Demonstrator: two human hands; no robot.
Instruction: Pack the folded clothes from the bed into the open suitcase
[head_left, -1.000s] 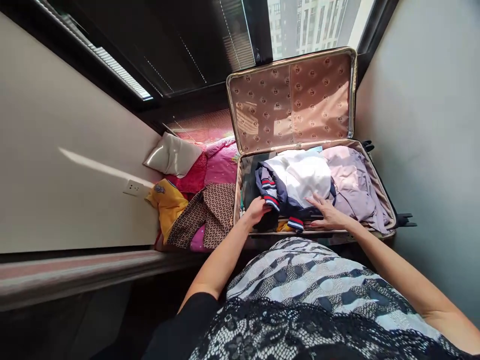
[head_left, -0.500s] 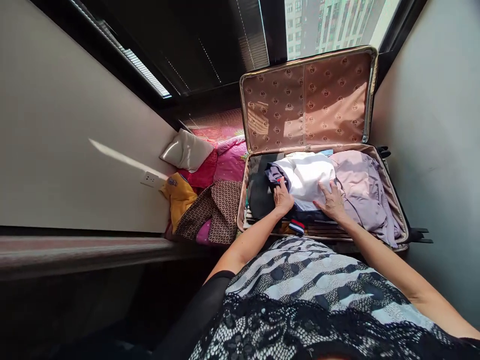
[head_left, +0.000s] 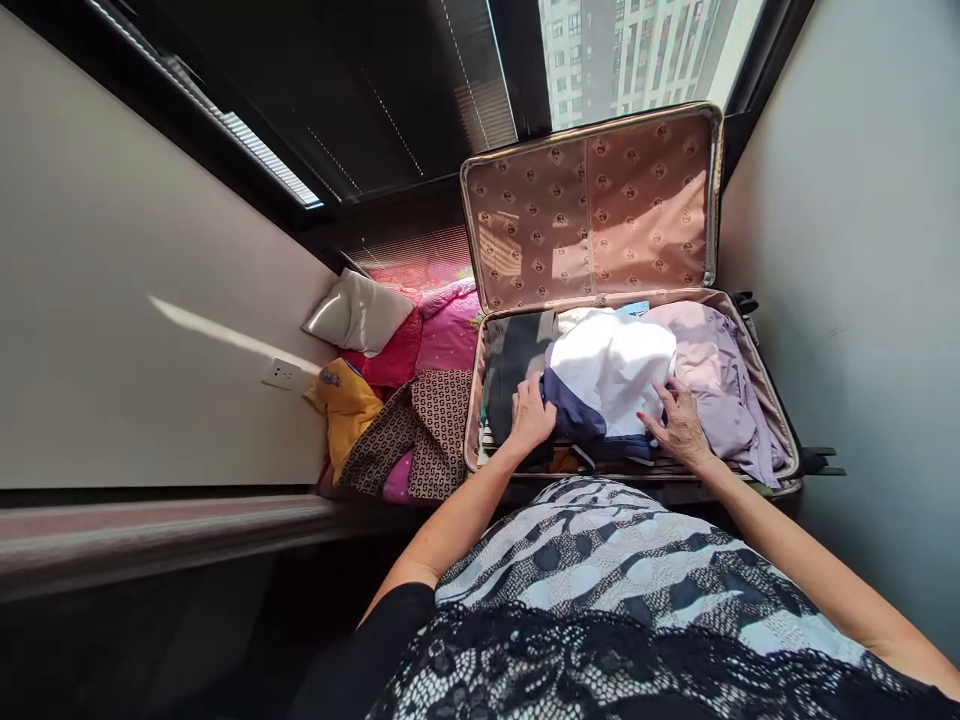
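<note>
1 wht/navy top btwn L hand & R hand.

Your open suitcase is doing the carrying here: you've got dark clothes at the left end, a white-and-navy garment sprawled across the middle, and a crumpled lilac pile filling the right.

Measured from the white-and-navy garment, the bunched striped cuff at 8 o'clock one second ago has given way to a smoother navy panel at 7 o'clock. The dark garment at 9 o'clock is more exposed. The right hand has slid off the white fabric to its 4 o'clock edge, fingers bent.
</note>
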